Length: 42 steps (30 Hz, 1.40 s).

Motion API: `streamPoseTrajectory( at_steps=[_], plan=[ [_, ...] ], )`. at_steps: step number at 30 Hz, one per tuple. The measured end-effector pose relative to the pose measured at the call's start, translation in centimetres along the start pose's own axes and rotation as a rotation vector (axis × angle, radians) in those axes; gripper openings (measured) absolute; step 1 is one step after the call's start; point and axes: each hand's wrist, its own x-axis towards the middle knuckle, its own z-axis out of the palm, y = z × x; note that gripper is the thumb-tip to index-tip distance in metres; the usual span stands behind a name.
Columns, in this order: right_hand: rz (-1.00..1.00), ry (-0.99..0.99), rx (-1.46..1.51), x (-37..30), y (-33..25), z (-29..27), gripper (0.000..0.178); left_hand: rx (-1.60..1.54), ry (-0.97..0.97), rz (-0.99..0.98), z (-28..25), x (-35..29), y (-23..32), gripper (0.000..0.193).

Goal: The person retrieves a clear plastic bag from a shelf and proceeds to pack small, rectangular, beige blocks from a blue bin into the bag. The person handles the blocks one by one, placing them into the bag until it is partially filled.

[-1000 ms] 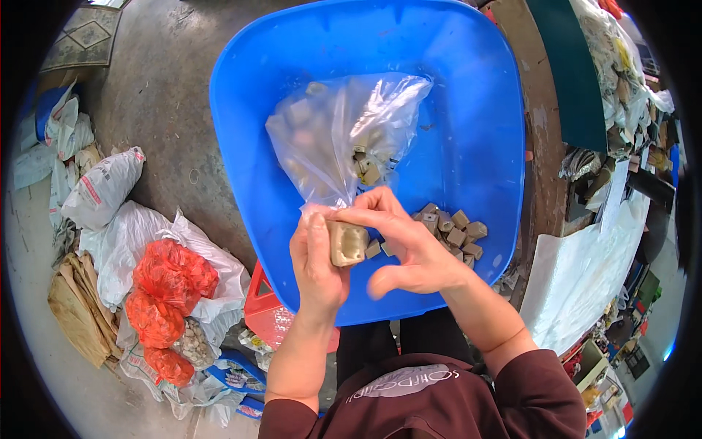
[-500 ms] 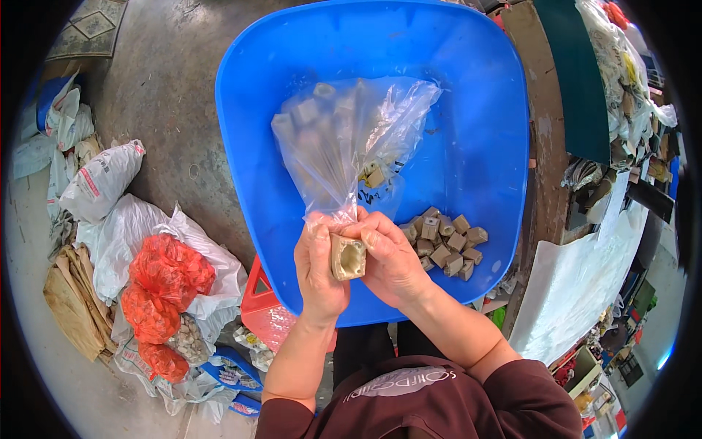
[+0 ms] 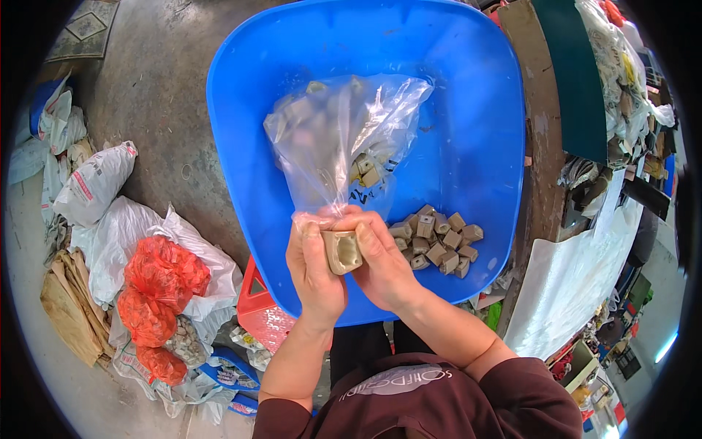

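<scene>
Between both hands I hold a small hollow beige block (image 3: 342,252), its open side facing up toward me. My left hand (image 3: 315,274) is closed on its left side, and my right hand (image 3: 383,265) on its right, thumbs pressed near it. The gathered edge of a clear plastic bag (image 3: 322,172) reaches my fingertips just beyond the block; exactly which fingers pinch it is hidden. Blurred through the film, several similar blocks lie in the bag. A loose heap of beige blocks (image 3: 439,240) lies to the right of my hands in the blue tub (image 3: 475,88).
A red plastic stool (image 3: 257,304) stands at the tub's near left. On the floor to the left are red bags (image 3: 164,274), white sacks (image 3: 95,183) and folded brown sheets (image 3: 69,307). A wooden bench edge (image 3: 537,146) with clutter runs along the right.
The block has tilted slightly and moved a little left and away from me, with both hands around it. The view has shifted slightly; the heap looks unchanged.
</scene>
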Motion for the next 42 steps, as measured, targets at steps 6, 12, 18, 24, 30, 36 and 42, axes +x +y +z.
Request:
streamPoseTrajectory(
  at_steps=[6, 12, 18, 24, 30, 36, 42],
  plan=[
    [0.097, -0.047, 0.186, 0.3, -0.2, -0.7, 0.024, -0.186, 0.02, -0.091, -0.1, 0.3, -0.1, 0.026],
    [-0.335, -0.047, -0.33, 0.1, 0.6, -0.3, 0.022, -0.021, 0.019, 0.035, 0.1, 0.1, -0.3, 0.025],
    [-0.134, -0.042, -0.285, -0.9, 1.4, -0.9, 0.038, -0.059, 0.083, -0.055, 0.6, 0.3, -0.1, 0.024],
    [-0.006, -0.106, -0.018, -1.2, 1.0, -1.0, 0.05, -0.27, 0.152, -0.23, 0.0, 0.0, -0.5, 0.024],
    [-0.233, -0.065, -0.405, -0.8, 1.3, -0.8, 0.042, -0.266, 0.177, -0.203, 0.4, -0.1, -0.4, 0.025],
    [-0.164, -0.056, -0.203, -0.1, 1.0, -1.5, 0.038, -0.143, 0.095, -0.11, 0.3, -0.1, -1.0, 0.026],
    [-0.187, -0.204, -0.23, 1.2, -1.9, -2.4, 0.044, -0.152, -0.004, -0.102, -0.9, 0.0, -0.6, 0.041]
  ],
)
